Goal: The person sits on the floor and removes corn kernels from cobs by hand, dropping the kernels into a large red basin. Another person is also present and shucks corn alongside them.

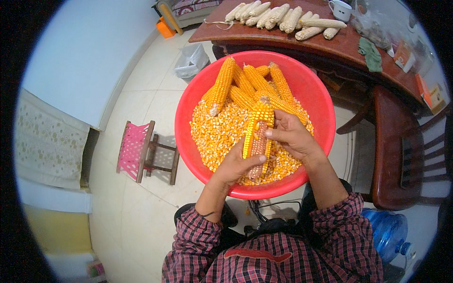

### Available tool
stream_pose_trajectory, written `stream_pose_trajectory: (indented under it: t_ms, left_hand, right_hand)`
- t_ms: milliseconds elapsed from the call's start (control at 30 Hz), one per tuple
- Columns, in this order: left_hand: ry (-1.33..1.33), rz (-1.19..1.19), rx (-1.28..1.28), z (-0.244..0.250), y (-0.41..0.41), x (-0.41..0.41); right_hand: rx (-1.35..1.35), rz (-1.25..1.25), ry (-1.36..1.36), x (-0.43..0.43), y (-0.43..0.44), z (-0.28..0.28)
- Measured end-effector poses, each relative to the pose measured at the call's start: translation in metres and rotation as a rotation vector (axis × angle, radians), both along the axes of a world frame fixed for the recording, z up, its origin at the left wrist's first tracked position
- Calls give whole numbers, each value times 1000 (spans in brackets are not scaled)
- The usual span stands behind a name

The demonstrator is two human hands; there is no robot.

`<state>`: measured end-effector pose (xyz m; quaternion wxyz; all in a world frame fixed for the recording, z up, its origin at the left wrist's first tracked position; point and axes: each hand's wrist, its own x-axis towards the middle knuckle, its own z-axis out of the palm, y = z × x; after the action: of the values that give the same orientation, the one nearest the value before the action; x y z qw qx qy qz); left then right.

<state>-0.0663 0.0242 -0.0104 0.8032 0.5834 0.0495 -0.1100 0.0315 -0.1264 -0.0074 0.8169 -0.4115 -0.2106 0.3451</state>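
Observation:
Both hands grip one partly shelled ear of corn [258, 141] above a red plastic basin [184, 116]. My left hand [237, 161] wraps its lower end, the thumb lying on the bare pinkish cob. Higher up on the right side, my right hand [292, 134] holds the ear with its thumb at the edge of the bared strip. Yellow kernels still line both sides and the top of the ear. Loose corn kernels [219, 134] cover the basin's bottom. Several unshelled ears of corn [260, 79] lie piled at its far side.
Bare white cobs [277, 16] lie on a wooden table [226, 35] beyond the basin, with a white mug [341, 10] and green cloth [371, 55]. A pink woven stool [134, 150] and lined bin [191, 62] stand left. Right are a wooden chair [393, 148] and blue water bottle [387, 231].

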Motion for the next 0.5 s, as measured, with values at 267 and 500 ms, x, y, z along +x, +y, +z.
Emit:
stream_pose_trajectory:
  t_ms: [267, 500]
  left_hand:
    - [125, 17, -137, 0, 5, -4]
    - [147, -46, -127, 1, 4, -2]
  right_hand:
    - [65, -51, 167, -1, 4, -2]
    - [29, -85, 89, -10, 8, 1]
